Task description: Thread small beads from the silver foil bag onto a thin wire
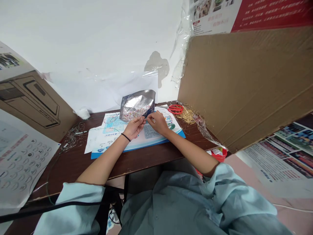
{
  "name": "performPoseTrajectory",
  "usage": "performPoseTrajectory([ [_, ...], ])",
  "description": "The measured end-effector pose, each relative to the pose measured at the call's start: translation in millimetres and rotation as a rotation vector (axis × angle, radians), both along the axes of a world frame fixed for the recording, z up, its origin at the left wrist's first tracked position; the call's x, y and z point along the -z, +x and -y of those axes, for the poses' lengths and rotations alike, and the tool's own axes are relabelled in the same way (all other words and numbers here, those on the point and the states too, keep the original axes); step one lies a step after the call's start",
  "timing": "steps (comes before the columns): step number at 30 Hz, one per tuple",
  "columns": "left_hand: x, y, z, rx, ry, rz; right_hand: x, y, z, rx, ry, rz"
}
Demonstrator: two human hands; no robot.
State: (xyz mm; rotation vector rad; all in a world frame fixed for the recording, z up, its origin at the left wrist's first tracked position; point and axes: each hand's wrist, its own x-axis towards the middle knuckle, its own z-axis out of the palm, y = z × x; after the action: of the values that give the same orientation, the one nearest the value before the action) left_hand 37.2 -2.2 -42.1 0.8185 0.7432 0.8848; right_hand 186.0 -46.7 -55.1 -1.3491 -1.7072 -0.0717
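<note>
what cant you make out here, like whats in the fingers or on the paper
From the head view:
Whatever the left hand and right hand pinch: fingers hide it, too small to identify.
Small beads in the foil pouch: too small to tell apart, pouch hides some.
Printed sheet: text too small to read, hands cover part.
Red tub: contents partly hidden by the cardboard panel.

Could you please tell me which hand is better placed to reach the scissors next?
Probably the right hand: it sits closer to the red scissors, while the left hand is further away, beside the foil bag.
</note>
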Motion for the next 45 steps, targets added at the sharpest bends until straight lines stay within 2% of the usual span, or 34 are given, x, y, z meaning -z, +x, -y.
performPoseTrajectory([
  [4,1.2,0.2,-0.7,-0.027,0.004,-0.004,0.6,0.2,0.2,0.005,-0.029,0.023],
  [10,1.8,-0.2,-0.5,0.01,0.038,-0.01,-0.5,-0.4,2.3,0.021,-0.033,0.037],
  [28,9.6,-0.2,-0.5,-0.016,0.21,-0.12,-1.8,-2.0,4.6,0.046,-0.063,0.054],
  [45,5.7,1.4,4.2,-0.016,0.238,-0.143,0.1,-1.2,2.5,0.05,-0.057,0.052],
])
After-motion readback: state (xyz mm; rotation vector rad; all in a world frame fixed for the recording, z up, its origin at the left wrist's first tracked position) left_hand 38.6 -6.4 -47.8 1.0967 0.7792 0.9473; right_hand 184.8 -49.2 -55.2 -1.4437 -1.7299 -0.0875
